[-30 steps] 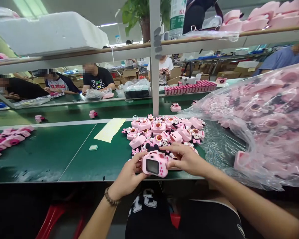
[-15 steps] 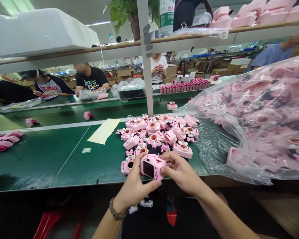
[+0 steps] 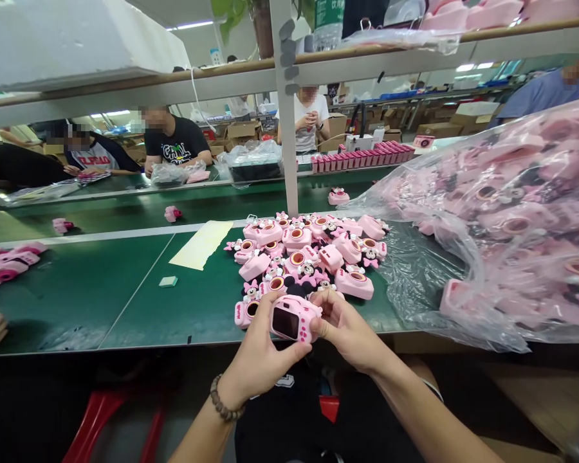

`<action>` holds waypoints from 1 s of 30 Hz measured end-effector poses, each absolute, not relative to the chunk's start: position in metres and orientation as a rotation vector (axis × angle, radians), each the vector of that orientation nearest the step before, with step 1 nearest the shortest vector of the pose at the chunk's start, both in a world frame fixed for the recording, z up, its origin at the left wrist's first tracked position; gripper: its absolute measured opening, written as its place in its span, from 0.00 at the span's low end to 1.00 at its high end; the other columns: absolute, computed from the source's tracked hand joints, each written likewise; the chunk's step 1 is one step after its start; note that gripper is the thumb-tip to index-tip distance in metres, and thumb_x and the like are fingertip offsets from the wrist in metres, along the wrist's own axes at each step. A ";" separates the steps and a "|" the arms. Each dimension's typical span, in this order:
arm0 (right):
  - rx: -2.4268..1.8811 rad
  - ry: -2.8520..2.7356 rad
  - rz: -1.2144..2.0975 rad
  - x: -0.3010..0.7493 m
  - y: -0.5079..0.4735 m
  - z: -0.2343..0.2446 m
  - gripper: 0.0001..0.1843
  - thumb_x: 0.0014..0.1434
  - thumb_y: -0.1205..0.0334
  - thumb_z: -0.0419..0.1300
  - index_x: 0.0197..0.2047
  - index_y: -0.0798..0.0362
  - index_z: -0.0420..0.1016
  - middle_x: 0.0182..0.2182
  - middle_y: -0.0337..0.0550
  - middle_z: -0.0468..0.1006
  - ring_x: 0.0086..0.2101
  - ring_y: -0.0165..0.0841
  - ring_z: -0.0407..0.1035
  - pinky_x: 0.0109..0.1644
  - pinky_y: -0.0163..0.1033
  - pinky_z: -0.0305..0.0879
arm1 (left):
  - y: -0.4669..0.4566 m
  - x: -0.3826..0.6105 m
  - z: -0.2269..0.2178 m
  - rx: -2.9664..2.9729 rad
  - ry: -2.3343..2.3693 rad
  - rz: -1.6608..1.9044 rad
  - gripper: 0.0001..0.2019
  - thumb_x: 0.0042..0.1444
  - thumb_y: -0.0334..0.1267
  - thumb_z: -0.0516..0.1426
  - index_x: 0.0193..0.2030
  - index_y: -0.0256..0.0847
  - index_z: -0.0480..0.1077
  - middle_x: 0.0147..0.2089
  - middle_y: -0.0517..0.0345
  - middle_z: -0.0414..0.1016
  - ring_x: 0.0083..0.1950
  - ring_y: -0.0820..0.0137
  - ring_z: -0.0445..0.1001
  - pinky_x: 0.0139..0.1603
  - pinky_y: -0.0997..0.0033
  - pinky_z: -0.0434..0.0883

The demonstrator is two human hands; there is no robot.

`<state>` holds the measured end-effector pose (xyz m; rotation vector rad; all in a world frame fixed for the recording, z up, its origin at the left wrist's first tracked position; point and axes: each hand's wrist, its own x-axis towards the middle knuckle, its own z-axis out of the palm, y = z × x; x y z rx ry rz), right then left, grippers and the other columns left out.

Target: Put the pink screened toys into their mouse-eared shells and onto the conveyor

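Observation:
Between both hands, just above the bench's front edge, is a pink toy camera (image 3: 292, 319) with a dark screen and small magenta buttons facing me. My left hand (image 3: 265, 350) grips its left side and lower edge, fingers wrapped behind. My right hand (image 3: 340, 325) pinches the right end of the camera, thumb on the front near the buttons; its other fingertips are partly hidden. Directly behind lies a heap of pink camera cases (image 3: 296, 258) with round lens openings and cartoon mouse figures.
A large clear plastic bag (image 3: 468, 257) full of pink cases lies at right. Yellow paper (image 3: 201, 245) and a small pale block (image 3: 168, 281) rest on the green bench (image 3: 139, 315). A white post (image 3: 289, 154) holds the shelf above. Several people sit across the line.
The toy camera has turned slightly so its screen sits more level, held in both hands. The view has shifted a little. The person in white across the line has moved their hands.

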<state>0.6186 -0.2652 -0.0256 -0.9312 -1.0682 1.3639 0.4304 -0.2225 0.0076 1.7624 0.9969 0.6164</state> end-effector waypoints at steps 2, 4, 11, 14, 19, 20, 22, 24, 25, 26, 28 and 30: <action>-0.933 -1.050 1.386 0.617 -0.266 -0.027 0.19 0.60 0.48 0.67 0.42 0.49 0.63 0.32 0.36 0.71 0.32 0.31 0.69 0.38 0.38 0.68 | -0.223 0.431 0.009 1.748 1.014 0.614 0.37 0.49 0.42 0.66 0.63 0.49 0.53 0.64 0.50 0.62 0.61 0.59 0.68 0.64 0.52 0.66; -0.921 -1.032 1.398 0.614 -0.265 -0.029 0.19 0.60 0.48 0.67 0.41 0.49 0.63 0.32 0.36 0.71 0.32 0.30 0.69 0.38 0.37 0.67 | -0.223 0.431 0.011 1.730 1.018 0.610 0.36 0.48 0.42 0.66 0.62 0.48 0.54 0.59 0.52 0.66 0.56 0.62 0.71 0.61 0.55 0.68; -0.896 -1.053 1.419 0.606 -0.261 -0.042 0.17 0.62 0.49 0.65 0.41 0.49 0.63 0.33 0.35 0.67 0.35 0.30 0.65 0.42 0.36 0.64 | -0.219 0.429 0.000 1.751 1.021 0.642 0.34 0.48 0.40 0.64 0.60 0.46 0.54 0.52 0.54 0.69 0.49 0.64 0.73 0.53 0.59 0.72; -0.986 -1.090 1.336 0.605 -0.263 -0.046 0.16 0.62 0.49 0.64 0.40 0.49 0.64 0.35 0.36 0.65 0.37 0.31 0.63 0.43 0.36 0.64 | -0.219 0.428 -0.009 1.783 1.062 0.642 0.33 0.48 0.39 0.64 0.59 0.46 0.55 0.52 0.54 0.69 0.49 0.64 0.74 0.53 0.59 0.72; -1.095 -1.052 1.276 0.597 -0.266 -0.050 0.18 0.60 0.47 0.63 0.44 0.48 0.64 0.40 0.39 0.66 0.41 0.34 0.66 0.47 0.40 0.66 | -0.219 0.427 -0.010 1.867 1.122 0.632 0.34 0.48 0.40 0.65 0.61 0.46 0.57 0.59 0.51 0.66 0.58 0.60 0.70 0.61 0.54 0.68; -1.105 -1.030 1.266 0.594 -0.266 -0.051 0.19 0.60 0.47 0.63 0.46 0.48 0.64 0.42 0.40 0.67 0.43 0.35 0.67 0.50 0.42 0.66 | -0.219 0.427 -0.009 1.884 1.132 0.618 0.34 0.49 0.41 0.65 0.62 0.47 0.57 0.60 0.51 0.65 0.60 0.59 0.68 0.63 0.53 0.66; -1.121 -0.981 1.231 0.588 -0.266 -0.052 0.21 0.59 0.46 0.64 0.48 0.47 0.64 0.46 0.42 0.68 0.47 0.37 0.68 0.54 0.45 0.65 | -0.220 0.426 -0.008 1.928 1.160 0.601 0.32 0.52 0.43 0.63 0.62 0.47 0.57 0.62 0.50 0.64 0.63 0.59 0.66 0.65 0.52 0.65; -1.123 -0.918 1.219 0.584 -0.266 -0.052 0.23 0.58 0.46 0.66 0.49 0.47 0.65 0.50 0.45 0.68 0.51 0.38 0.67 0.58 0.46 0.65 | -0.221 0.424 -0.005 1.987 1.182 0.596 0.30 0.54 0.43 0.62 0.62 0.47 0.56 0.64 0.51 0.61 0.65 0.59 0.64 0.67 0.51 0.63; -1.116 -0.886 1.234 0.585 -0.266 -0.051 0.24 0.57 0.45 0.66 0.51 0.47 0.66 0.52 0.46 0.69 0.54 0.39 0.67 0.58 0.46 0.65 | -0.222 0.422 -0.003 2.019 1.182 0.579 0.32 0.53 0.42 0.63 0.62 0.47 0.56 0.65 0.50 0.59 0.66 0.59 0.62 0.68 0.50 0.62; -1.101 -0.857 1.270 0.586 -0.267 -0.048 0.26 0.56 0.44 0.67 0.52 0.47 0.66 0.53 0.47 0.69 0.55 0.40 0.67 0.59 0.47 0.65 | -0.223 0.419 0.000 2.044 1.172 0.549 0.34 0.52 0.41 0.64 0.63 0.48 0.55 0.67 0.50 0.56 0.68 0.58 0.61 0.69 0.50 0.62; -1.046 -0.826 1.399 0.593 -0.270 -0.040 0.27 0.57 0.45 0.68 0.54 0.47 0.67 0.53 0.47 0.71 0.55 0.40 0.68 0.57 0.47 0.67 | -0.223 0.412 0.007 2.066 1.148 0.491 0.37 0.51 0.38 0.64 0.66 0.50 0.55 0.69 0.51 0.53 0.68 0.57 0.60 0.69 0.50 0.62; -0.995 -0.816 1.527 0.602 -0.272 -0.031 0.26 0.56 0.49 0.70 0.53 0.48 0.69 0.49 0.46 0.75 0.50 0.38 0.72 0.54 0.45 0.69 | -0.223 0.405 0.017 2.059 1.101 0.426 0.38 0.52 0.38 0.64 0.68 0.56 0.54 0.66 0.54 0.56 0.66 0.58 0.63 0.67 0.52 0.65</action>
